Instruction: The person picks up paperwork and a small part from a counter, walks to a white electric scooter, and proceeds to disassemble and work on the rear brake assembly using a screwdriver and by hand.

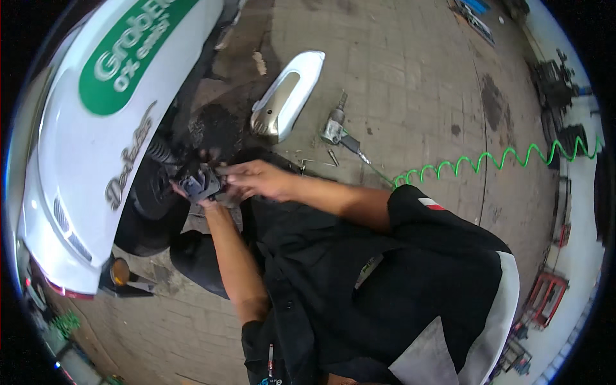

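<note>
Now both hands (260, 179) hold a dark part (200, 185), a pen (271, 359) seemingly pocketed.

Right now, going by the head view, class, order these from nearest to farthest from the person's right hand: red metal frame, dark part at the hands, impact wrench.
From the right hand:
1. Dark part: immediately to its left.
2. Impact wrench: up and to the right.
3. Red metal frame: far over, lower right.
</note>
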Action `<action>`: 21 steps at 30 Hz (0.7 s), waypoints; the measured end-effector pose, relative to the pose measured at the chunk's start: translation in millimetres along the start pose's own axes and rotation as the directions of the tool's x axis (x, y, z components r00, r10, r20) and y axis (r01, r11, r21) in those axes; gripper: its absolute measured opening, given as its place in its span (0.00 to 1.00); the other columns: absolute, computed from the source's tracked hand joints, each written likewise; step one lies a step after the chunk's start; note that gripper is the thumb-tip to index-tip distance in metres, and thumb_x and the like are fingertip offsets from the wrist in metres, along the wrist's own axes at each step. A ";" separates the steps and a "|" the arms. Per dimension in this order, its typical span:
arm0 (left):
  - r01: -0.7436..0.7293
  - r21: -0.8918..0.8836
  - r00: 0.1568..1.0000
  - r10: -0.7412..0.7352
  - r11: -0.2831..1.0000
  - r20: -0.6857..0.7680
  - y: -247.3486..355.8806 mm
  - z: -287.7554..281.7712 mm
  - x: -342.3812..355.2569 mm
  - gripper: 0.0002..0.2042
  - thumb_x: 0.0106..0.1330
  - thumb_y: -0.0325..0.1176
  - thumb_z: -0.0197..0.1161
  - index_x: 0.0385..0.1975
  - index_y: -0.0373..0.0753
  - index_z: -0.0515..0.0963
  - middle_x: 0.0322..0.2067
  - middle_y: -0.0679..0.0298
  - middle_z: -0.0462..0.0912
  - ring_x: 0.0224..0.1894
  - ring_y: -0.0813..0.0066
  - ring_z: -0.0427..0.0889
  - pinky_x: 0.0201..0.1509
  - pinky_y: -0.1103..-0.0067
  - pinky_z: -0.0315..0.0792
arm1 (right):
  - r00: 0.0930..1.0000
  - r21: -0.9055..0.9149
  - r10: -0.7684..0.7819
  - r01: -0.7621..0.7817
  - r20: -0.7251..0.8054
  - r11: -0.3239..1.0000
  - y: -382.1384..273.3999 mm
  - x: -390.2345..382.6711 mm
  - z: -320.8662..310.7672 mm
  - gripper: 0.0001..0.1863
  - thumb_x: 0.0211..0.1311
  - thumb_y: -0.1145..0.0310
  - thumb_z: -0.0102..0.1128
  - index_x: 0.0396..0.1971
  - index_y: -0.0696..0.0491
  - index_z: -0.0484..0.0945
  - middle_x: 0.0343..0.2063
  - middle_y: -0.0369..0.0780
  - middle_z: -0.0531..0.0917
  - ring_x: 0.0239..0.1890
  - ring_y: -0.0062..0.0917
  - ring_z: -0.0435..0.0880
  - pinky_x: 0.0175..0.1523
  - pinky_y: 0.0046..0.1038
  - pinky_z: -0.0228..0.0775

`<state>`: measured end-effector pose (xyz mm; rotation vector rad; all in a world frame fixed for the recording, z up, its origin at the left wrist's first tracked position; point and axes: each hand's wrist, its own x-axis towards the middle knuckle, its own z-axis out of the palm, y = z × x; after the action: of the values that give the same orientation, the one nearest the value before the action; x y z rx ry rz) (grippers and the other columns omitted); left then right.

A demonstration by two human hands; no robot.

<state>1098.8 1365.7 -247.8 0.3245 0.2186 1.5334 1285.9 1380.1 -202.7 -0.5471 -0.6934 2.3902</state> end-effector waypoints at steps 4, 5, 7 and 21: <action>0.054 -0.130 0.987 -0.033 0.990 0.159 0.2 11.2 7.1 0.43 0.47 0.62 0.67 0.55 0.35 0.63 0.50 0.53 0.71 0.49 0.49 0.75 0.34 0.70 0.78 | 0.993 -0.516 0.076 -0.109 -0.085 0.850 -58.8 -41.9 -126.6 0.25 0.68 0.55 0.52 0.58 0.56 0.71 0.50 0.46 0.79 0.51 0.31 0.78 0.57 0.35 0.69; 0.026 -0.123 0.997 -0.018 0.992 0.071 -5.7 21.7 13.1 0.43 0.48 0.62 0.67 0.55 0.35 0.63 0.50 0.52 0.71 0.48 0.50 0.76 0.33 0.71 0.78 | 0.961 -0.485 -0.043 -0.099 -0.274 0.869 -52.2 -58.2 -163.0 0.26 0.68 0.53 0.52 0.56 0.57 0.71 0.48 0.47 0.80 0.50 0.33 0.79 0.58 0.37 0.69; -0.002 -0.147 0.997 0.012 0.989 0.072 -10.0 22.4 19.2 0.43 0.51 0.64 0.62 0.58 0.35 0.63 0.50 0.50 0.72 0.47 0.53 0.78 0.32 0.71 0.76 | 0.879 -0.740 -0.110 -0.316 -0.463 0.594 -22.5 -83.3 -237.7 0.25 0.63 0.56 0.56 0.52 0.59 0.73 0.45 0.50 0.81 0.47 0.37 0.80 0.54 0.37 0.70; 0.052 0.243 0.788 0.110 0.969 -0.606 -9.1 58.2 63.7 0.38 0.56 0.75 0.43 0.47 0.45 0.72 0.32 0.51 0.82 0.15 0.65 0.74 0.10 0.83 0.60 | 0.944 -0.949 0.108 -0.308 -0.313 -0.063 140.0 -101.0 -324.9 0.24 0.65 0.51 0.46 0.48 0.57 0.72 0.44 0.53 0.75 0.46 0.47 0.76 0.51 0.42 0.68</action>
<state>1129.0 1425.1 -192.3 0.0027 0.9381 1.6054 1471.7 1331.9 -516.5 -1.4791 -2.5088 1.4945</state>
